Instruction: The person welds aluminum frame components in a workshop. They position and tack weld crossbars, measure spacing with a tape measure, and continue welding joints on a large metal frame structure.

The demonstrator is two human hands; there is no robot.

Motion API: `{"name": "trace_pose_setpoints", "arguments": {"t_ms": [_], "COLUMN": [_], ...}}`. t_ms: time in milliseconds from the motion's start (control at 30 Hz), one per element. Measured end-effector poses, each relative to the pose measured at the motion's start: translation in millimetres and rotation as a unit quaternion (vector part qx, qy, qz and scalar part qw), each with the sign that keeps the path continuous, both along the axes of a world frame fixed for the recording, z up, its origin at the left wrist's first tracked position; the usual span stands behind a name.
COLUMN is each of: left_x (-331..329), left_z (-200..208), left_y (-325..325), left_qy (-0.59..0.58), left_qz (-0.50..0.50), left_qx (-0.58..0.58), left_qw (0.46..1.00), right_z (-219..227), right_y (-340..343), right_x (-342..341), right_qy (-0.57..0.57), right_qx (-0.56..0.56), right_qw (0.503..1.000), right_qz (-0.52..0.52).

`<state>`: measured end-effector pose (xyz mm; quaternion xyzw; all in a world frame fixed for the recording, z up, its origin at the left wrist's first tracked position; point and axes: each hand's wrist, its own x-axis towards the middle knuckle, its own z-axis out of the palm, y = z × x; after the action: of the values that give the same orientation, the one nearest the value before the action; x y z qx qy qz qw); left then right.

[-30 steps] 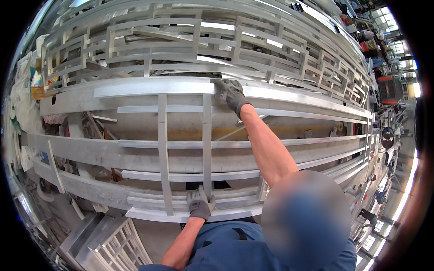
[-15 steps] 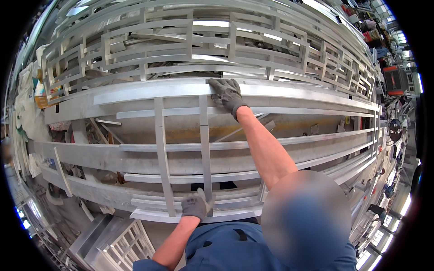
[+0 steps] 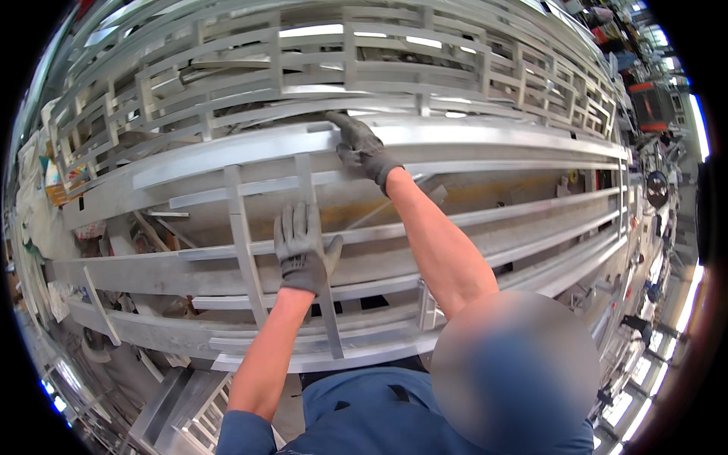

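Before me lies a long silver metal frame with lengthwise rails and short crossbars. My right hand [image 3: 365, 152], in a dark grey work glove, is at the wide far rail [image 3: 470, 136], its fingers over the far edge and its thumb on the near side. My left hand [image 3: 301, 246], gloved in grey, is open with fingers spread, over the middle of the frame. It lies across a crossbar [image 3: 327, 315] and a lengthwise rail [image 3: 394, 231]; whether it presses on them I cannot tell. To its left is another crossbar [image 3: 241, 227].
Beyond the frame lies a metal lattice panel [image 3: 349, 57] of rectangular pattern. Wide grey support beams [image 3: 129, 265] run underneath. Pale plastic sheeting [image 3: 34, 174] hangs at the far left. An orange and black box [image 3: 650, 106] stands far right, with a round fan-like object [image 3: 656, 189] nearer.
My left hand has moved from the near rail up and away to the middle of the frame, its fingers spreading. My right hand stays at the far rail. The view has shifted slightly.
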<state>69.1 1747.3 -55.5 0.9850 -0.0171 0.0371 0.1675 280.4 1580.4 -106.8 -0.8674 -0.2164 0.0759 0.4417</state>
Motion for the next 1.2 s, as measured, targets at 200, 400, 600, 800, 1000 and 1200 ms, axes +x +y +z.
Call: {"name": "trace_pose_setpoints", "arguments": {"t_ms": [200, 400, 600, 800, 1000, 1200], "left_x": [-104.9, -145.5, -150.1, -134.8, -124.3, -155.8], "left_z": [46.6, 53.3, -13.2, -40.5, 34.5, 93.4], "left_y": [-71.7, -187.6, -269.9, -276.2, -278.8, -247.0], "left_qy": [0.052, 0.062, 0.026, 0.004, 0.01, -0.055], "left_qz": [-0.115, -0.331, -0.417, -0.482, -0.54, -0.564], "left_qx": [-0.128, -0.187, -0.007, 0.103, 0.072, 0.068], "left_qw": [0.984, 0.923, 0.909, 0.87, 0.839, 0.821], "right_z": [76.3, 107.2, 42.3, -23.3, -23.3, -14.8], "right_y": [-175.1, -372.0, -435.0, -400.1, -389.0, -343.6], "right_x": [-153.7, -414.7, -594.7, -574.6, -522.9, -555.0], "right_qy": [0.068, 0.125, 0.33, 0.374, 0.222, 0.136], "right_qx": [0.052, 0.094, 0.208, 0.483, 0.719, 0.73], "right_qw": [0.98, 0.761, 0.494, 0.325, 0.261, 0.31], "right_qz": [-0.177, -0.63, -0.777, -0.722, -0.605, -0.595]}}
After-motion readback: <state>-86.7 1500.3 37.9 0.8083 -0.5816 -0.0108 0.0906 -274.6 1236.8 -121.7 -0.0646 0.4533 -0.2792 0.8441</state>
